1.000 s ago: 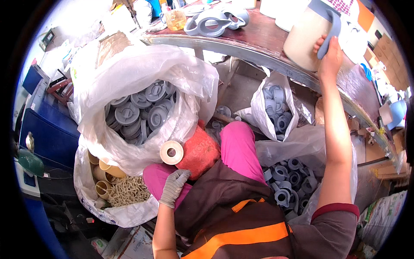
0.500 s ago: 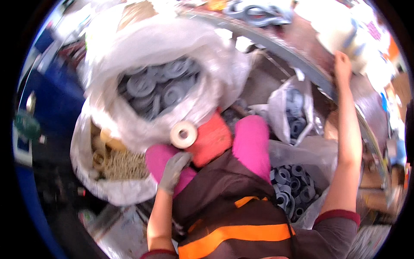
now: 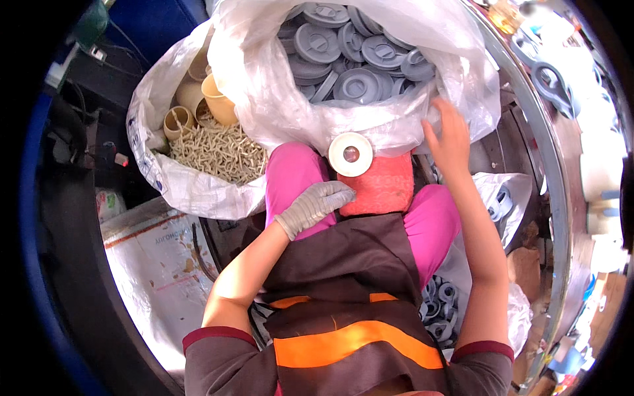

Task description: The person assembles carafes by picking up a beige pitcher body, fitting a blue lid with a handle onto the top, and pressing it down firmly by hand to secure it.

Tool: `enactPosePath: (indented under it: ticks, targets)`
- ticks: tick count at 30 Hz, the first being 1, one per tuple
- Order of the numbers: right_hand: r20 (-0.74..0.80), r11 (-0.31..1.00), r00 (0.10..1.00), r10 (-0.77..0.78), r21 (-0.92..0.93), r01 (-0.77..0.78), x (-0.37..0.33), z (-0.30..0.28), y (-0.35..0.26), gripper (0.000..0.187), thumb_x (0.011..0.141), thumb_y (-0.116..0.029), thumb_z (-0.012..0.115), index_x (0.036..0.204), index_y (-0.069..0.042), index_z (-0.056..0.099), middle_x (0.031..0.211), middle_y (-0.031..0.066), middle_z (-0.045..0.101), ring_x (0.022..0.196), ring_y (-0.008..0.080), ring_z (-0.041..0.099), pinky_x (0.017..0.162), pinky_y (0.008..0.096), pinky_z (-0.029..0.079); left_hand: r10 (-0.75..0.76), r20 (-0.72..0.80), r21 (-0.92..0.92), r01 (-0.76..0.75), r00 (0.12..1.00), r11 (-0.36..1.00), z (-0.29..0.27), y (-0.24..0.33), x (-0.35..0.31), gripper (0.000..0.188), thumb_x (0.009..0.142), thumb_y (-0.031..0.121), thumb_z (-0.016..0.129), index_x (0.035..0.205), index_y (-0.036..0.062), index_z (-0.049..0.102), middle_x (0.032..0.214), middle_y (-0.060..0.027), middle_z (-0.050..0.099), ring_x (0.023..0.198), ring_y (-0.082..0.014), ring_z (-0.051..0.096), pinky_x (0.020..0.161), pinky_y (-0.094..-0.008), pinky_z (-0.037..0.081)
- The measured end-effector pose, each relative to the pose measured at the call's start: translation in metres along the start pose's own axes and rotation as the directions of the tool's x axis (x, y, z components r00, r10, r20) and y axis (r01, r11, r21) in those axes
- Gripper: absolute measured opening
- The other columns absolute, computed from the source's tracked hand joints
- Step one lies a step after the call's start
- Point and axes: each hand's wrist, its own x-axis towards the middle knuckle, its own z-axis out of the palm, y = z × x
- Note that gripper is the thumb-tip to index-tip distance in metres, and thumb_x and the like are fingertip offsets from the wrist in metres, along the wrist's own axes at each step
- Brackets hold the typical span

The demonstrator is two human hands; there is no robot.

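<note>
My left hand [image 3: 316, 204], in a grey glove, rests on my pink-clad thigh and touches the side of a red mesh-covered spool [image 3: 378, 186] that sits in my lap. A white disc [image 3: 351, 154] caps the spool's top end. My bare right hand [image 3: 448, 137] lies open on the edge of a large clear plastic bag [image 3: 264, 99] full of grey round plastic caps [image 3: 356, 49]. It holds nothing.
At left a white sack [image 3: 191, 188] holds beige tubes and small beige pieces. More bags of grey parts [image 3: 439, 303] lie by my right leg. A metal-edged table [image 3: 551, 198] curves along the right, with grey handles [image 3: 548, 72] on it. A blue bin [image 3: 158, 20] stands behind.
My right hand came down from the white jug on the table to the rim of the bag of grey caps. The view tilted downward. My left hand stayed by the spool.
</note>
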Motion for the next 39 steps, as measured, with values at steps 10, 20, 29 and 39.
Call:
enactPosePath:
  ticks: [10, 20, 29, 39]
  targets:
    - [0.16, 0.822, 0.846, 0.508, -0.382, -0.422, 0.118, 0.044, 0.075, 0.053, 0.082, -0.036, 0.06, 0.125, -0.006, 0.051, 0.112, 0.0214, 0.062, 0.1, 0.0395, 0.06, 0.084, 0.0468, 0.047, 0.089, 0.149, -0.316, -0.038, 0.985, 0.948, -0.001, -0.01, 0.01, 0.035, 0.091, 0.029, 0.054, 0.115, 0.0048, 0.062, 0.115, -0.006, 0.059, 0.109, -0.0192, 0.056, 0.094, -0.0317, 0.043]
    - [0.265, 0.863, 0.9, 0.346, 0.286, -0.416, 0.097, 0.025, 0.012, 0.048, 0.083, -0.038, 0.06, 0.106, 0.004, 0.064, 0.1, 0.0229, 0.066, 0.094, 0.0344, 0.063, 0.086, 0.0411, 0.045, 0.049, 0.36, -0.772, 0.268, 0.932, 0.576, -0.03, -0.014, 0.031, 0.057, 0.091, 0.04, 0.053, 0.13, -0.0011, 0.047, 0.127, -0.0144, 0.055, 0.114, -0.0242, 0.055, 0.092, -0.0373, 0.048]
    - [0.006, 0.888, 0.893, 0.45, 0.103, -0.448, 0.094, -0.002, 0.095, 0.059, 0.085, -0.04, 0.063, 0.124, 0.004, 0.052, 0.121, 0.0218, 0.056, 0.112, 0.0324, 0.054, 0.095, 0.0371, 0.04, 0.013, 0.28, -0.742, 0.208, 0.96, 0.637, -0.016, -0.012, 0.033, 0.052, 0.092, 0.042, 0.053, 0.126, 0.0031, 0.051, 0.119, -0.009, 0.06, 0.108, -0.0187, 0.058, 0.09, -0.0346, 0.048]
    - [0.459, 0.808, 0.883, 0.095, 0.483, -0.337, -0.047, -0.003, -0.118, 0.017, 0.085, -0.02, 0.061, 0.091, -0.004, 0.066, 0.086, 0.0095, 0.065, 0.079, 0.0225, 0.064, 0.071, 0.0339, 0.05, 0.071, -0.337, -0.804, -0.326, 0.939, 0.497, -0.076, 0.003, -0.042, 0.031, 0.089, 0.027, 0.059, 0.108, 0.0034, 0.059, 0.098, -0.0087, 0.065, 0.079, -0.0178, 0.063, 0.068, -0.0267, 0.05]
